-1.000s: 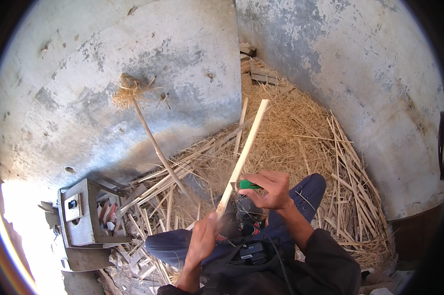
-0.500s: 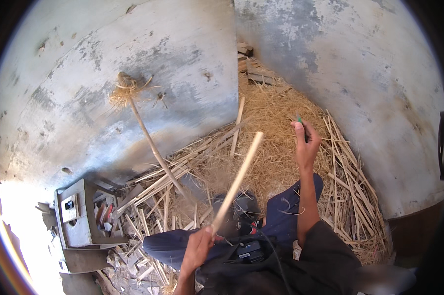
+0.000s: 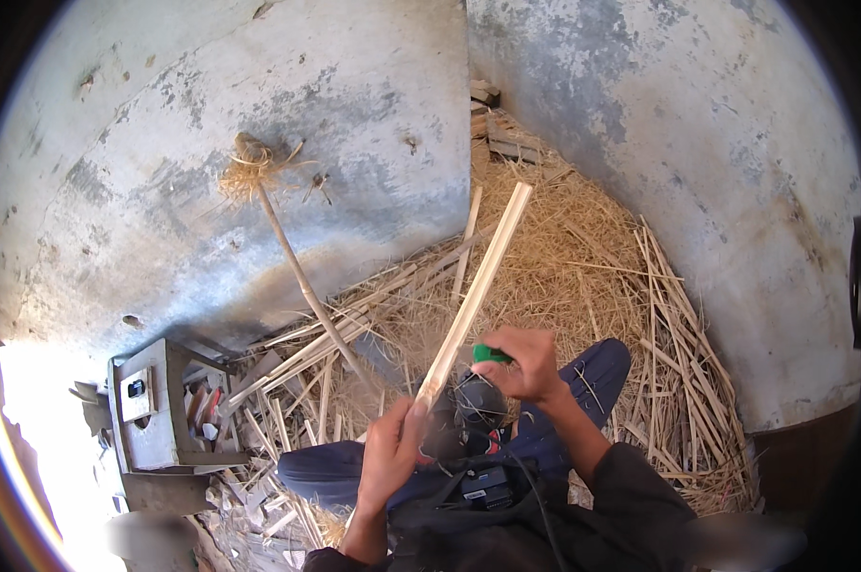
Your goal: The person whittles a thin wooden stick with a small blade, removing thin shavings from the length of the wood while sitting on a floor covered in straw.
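Note:
My left hand is closed around the lower end of a long, pale split wooden strip. The strip slants up and away to the right, over my lap, and a lengthwise groove or edge shows along its face. My right hand is closed on a small green-handled tool, just right of the strip's lower half. Whatever working end this tool has cannot be made out. Beneath the hands are my crossed legs in dark blue trousers and a dark rounded object, partly covered.
Fine shavings heap up toward the corner. Bundles of thin strips lie along the right wall. A stick with a fibre-wrapped head leans on the left wall. At left sits a worn wooden box holding odds and ends.
My right hand has come from far over the shavings, down and left beside the strip, with the green-handled tool. The strip's far end has risen and its face has turned.

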`<state>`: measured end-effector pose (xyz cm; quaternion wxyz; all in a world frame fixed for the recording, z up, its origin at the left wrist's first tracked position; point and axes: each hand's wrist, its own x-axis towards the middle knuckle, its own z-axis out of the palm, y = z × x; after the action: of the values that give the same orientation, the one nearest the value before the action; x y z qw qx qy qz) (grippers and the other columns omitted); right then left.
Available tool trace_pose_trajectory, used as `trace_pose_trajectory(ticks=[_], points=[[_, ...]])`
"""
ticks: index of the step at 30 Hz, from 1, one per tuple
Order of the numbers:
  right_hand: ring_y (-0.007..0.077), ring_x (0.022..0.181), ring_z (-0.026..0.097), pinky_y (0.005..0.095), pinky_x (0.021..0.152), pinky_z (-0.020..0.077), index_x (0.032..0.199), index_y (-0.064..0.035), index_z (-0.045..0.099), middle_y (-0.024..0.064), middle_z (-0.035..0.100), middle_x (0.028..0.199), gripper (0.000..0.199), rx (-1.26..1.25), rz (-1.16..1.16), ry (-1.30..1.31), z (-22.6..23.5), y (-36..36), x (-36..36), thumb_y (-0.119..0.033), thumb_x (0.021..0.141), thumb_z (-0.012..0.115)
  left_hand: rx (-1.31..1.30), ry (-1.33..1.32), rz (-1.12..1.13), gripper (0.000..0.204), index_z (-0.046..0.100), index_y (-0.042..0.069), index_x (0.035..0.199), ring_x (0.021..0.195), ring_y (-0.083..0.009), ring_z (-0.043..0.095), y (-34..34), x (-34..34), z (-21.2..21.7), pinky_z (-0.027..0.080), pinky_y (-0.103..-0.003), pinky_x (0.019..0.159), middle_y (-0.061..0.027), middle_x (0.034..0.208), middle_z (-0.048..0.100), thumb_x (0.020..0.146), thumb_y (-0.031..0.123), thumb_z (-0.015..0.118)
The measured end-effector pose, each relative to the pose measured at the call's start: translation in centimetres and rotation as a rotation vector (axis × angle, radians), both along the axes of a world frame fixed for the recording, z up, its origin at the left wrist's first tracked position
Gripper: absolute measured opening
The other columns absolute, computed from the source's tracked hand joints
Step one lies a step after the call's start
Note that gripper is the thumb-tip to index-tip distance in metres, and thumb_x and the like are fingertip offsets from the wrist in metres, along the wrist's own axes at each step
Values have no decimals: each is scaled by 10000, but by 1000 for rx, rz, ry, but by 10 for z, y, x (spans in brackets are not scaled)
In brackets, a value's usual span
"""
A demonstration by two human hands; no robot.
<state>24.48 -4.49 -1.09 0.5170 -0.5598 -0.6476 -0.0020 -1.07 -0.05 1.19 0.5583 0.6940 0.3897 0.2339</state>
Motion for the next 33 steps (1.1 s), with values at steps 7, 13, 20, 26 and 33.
trace_pose_trajectory(ticks=[7, 13, 20, 26, 33], points=[[239, 567, 674, 337, 520, 505, 940, -55, 772, 60, 688, 711, 340, 26, 41, -21, -2, -3, -14, -379, 879, 856, -11, -39, 29, 300, 657, -19, 964, 590, -54, 556, -2, 7, 11, 499, -271, 468, -11, 668, 581, 1122, 215, 555], [223, 553, 662, 331, 504, 487, 942, -69, 783, 47, 684, 703, 337, 64, 45, -32, 3, -4, -15, -393, 879, 854, 25, -55, 23, 302, 656, -17, 961, 566, -58, 559, -4, 8, 12, 491, -268, 463, -17, 650, 585, 1122, 217, 552], [195, 542, 644, 330, 481, 477, 958, -103, 785, 13, 664, 693, 310, 46, 2, -113, 11, -9, -18, -381, 852, 870, 31, -77, 13, 328, 634, 3, 947, 568, -59, 564, -5, 5, 2, 512, -272, 487, -13, 652, 585, 1130, 254, 530], [190, 535, 645, 333, 476, 471, 958, -109, 795, 10, 686, 698, 309, 93, -94, -114, 15, -6, -10, -397, 865, 860, -120, -29, 9, 370, 626, 15, 955, 636, -43, 538, -11, 1, 9, 550, -274, 546, 21, 679, 543, 1142, 304, 490], [189, 521, 634, 331, 470, 459, 971, -116, 801, 11, 687, 691, 307, 74, -99, -132, 12, -7, -5, -400, 869, 856, -169, -20, -22, 371, 619, 23, 960, 634, -39, 509, -11, -2, 12, 551, -269, 565, 28, 681, 522, 1149, 307, 473]])
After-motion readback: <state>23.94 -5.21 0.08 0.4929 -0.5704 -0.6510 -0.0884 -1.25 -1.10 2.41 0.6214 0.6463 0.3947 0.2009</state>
